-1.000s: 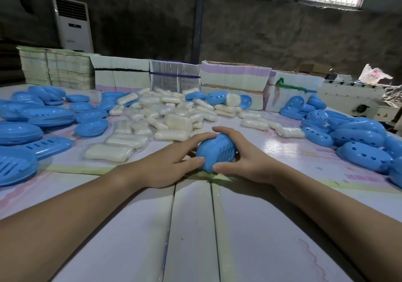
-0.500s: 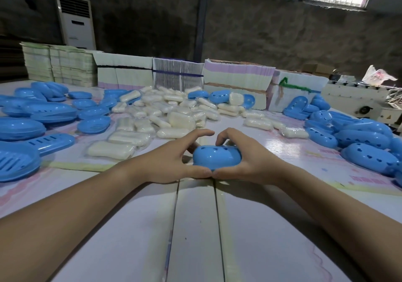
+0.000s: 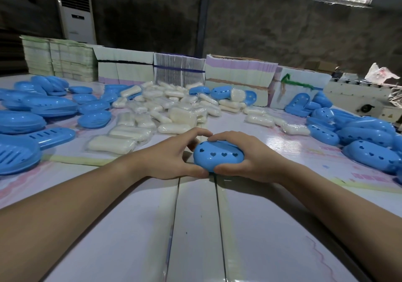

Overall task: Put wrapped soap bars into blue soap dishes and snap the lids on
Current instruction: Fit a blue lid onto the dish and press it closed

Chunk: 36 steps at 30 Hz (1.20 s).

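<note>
A closed blue soap dish (image 3: pixel 218 155) with heart-shaped holes in its lid sits at the table's middle, held between both hands. My left hand (image 3: pixel 171 157) grips its left end, thumb below and fingers curled over the top. My right hand (image 3: pixel 245 157) grips its right end the same way. Its contents are hidden. A heap of wrapped soap bars (image 3: pixel 165 112) lies just behind.
Open blue dish bases and trays (image 3: pixel 54 107) cover the left of the table. Closed blue dishes with heart holes (image 3: pixel 359 136) pile up at the right. Stacks of flat cartons (image 3: pixel 239 72) line the far edge. A white machine (image 3: pixel 361 98) stands far right.
The dish was tilted up on its end a second ago; now it lies level with the lid's heart holes facing me. Both hands have stayed wrapped around its ends.
</note>
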Motion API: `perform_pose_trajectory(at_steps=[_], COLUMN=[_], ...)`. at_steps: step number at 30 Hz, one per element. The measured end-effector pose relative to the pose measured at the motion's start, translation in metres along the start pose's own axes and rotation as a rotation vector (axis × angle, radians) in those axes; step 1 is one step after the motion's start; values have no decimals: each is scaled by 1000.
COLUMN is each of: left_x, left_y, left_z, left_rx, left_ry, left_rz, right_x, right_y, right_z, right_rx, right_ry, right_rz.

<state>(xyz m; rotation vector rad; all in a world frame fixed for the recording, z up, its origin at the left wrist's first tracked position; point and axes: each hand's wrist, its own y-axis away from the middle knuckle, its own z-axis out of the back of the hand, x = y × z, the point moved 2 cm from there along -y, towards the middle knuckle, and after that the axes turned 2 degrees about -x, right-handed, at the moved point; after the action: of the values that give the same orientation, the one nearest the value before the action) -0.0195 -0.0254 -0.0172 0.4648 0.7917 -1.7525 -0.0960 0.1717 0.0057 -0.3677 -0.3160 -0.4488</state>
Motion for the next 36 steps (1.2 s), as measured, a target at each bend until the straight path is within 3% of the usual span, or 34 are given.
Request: perform_pose_trajectory(at_steps=[11, 20, 36], left_x=[0, -1, -3], left_y=[1, 0, -1], left_z=[0, -2, -4], left_rx=[14, 8, -9], left_ry=[-46, 25, 63], left_rz=[-20, 20, 3], right_x=[-5, -12, -14], right_y=[1, 3, 4], right_z=[1, 0, 2], right_rx=[66, -7, 10], right_ry=[-118, -219, -323], right_rz=[-60, -89, -98])
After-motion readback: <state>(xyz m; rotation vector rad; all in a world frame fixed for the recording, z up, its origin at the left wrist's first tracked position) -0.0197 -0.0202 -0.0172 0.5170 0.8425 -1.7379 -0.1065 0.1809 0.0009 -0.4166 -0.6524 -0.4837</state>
